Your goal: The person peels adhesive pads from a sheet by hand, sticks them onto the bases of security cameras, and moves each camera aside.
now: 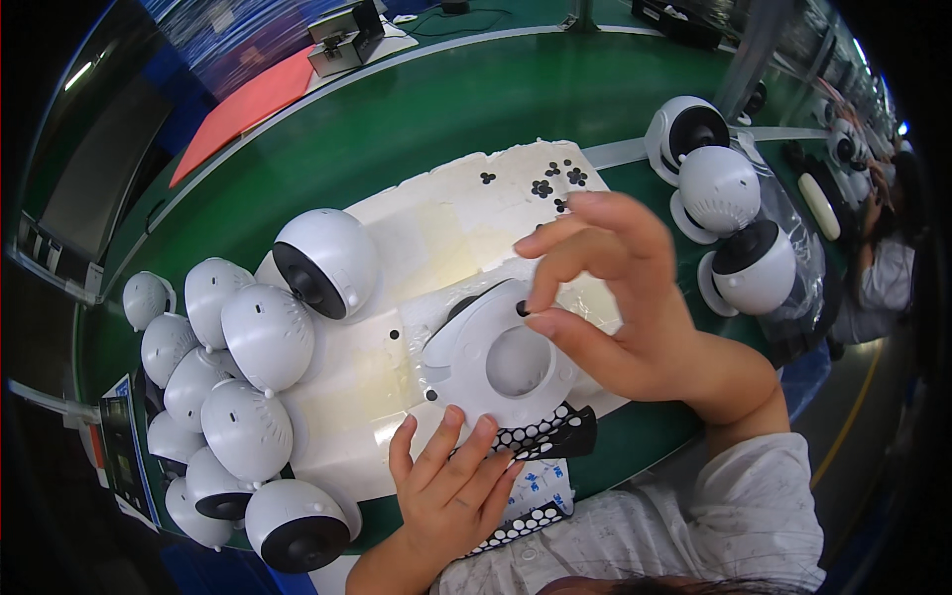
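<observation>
In front of me a white dome camera (474, 365) lies tipped over, its round base ring facing up. My right hand (635, 307) pinches a small black round pad (523, 308) between thumb and forefinger at the ring's far right edge. Another black pad (431, 395) sits at the ring's near left. My left hand (451, 491) rests with fingers spread; its fingertips touch the near rim. Beside those fingertips lies a black sheet with rows of white round holes (526, 434). A similar strip (516, 528) and a blue-printed white backing piece (540, 486) are partly hidden under the left hand.
Several white dome cameras crowd the left (248, 431), and one bigger-looking dome (327, 263) stands nearer the middle. A stack of three (719, 188) is at the right. Loose black pads (541, 187) dot the cream sheet (416, 213) on the green table (446, 89). A person (886, 278) sits far right.
</observation>
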A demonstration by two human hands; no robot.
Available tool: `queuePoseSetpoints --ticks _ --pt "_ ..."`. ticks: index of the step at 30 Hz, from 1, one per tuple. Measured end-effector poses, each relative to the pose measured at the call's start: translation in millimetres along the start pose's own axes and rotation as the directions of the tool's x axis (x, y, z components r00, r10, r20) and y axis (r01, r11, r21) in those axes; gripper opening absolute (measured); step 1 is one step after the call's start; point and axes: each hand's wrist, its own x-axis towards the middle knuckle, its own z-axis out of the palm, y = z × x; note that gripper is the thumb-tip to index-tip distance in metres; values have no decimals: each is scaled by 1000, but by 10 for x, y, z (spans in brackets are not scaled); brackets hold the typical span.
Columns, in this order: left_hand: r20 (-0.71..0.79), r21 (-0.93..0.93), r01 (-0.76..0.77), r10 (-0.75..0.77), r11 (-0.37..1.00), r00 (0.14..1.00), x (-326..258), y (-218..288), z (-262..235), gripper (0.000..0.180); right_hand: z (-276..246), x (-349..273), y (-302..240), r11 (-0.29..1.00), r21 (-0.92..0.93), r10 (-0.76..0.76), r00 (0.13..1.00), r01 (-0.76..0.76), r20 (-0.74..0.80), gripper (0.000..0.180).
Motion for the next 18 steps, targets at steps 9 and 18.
queuePoseSetpoints --ticks 9,18 --pt "1 -16 -9 9 1000 1000 5 -10 -5 14 245 108 -18 977 60 183 950 -204 254 61" --pt "17 -20 -29 30 999 999 -15 -34 -3 16 250 128 -38 977 11 201 940 -212 275 63"
